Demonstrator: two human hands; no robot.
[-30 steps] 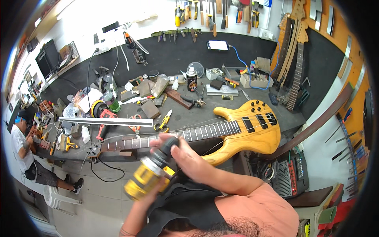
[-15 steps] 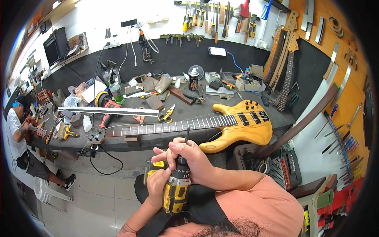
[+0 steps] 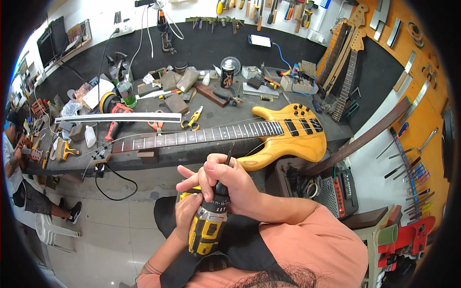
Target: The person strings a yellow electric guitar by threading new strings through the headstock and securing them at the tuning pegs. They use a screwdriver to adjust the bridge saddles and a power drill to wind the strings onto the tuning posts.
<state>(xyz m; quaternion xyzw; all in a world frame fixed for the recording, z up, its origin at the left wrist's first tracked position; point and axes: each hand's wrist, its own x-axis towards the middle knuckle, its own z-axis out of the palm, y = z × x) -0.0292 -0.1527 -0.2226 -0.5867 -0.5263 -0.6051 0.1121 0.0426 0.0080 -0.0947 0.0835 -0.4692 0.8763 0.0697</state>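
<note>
One yellow-and-black power drill (image 3: 206,234) is held before the person in the head view, short of the tabletop (image 3: 230,113); the left hand (image 3: 186,211) wraps around its grip; the right hand (image 3: 236,188) closes around the chuck (image 3: 220,193), some fingers stretched out sideways; a slim dark bit (image 3: 230,150) is already in the chuck, though I cannot tell whether it is tight; the bass guitar (image 3: 297,139) lies face up on the tabletop, a wooden block (image 3: 147,154) under its neck, neither hand touching it; no drilling shows under way.
</note>
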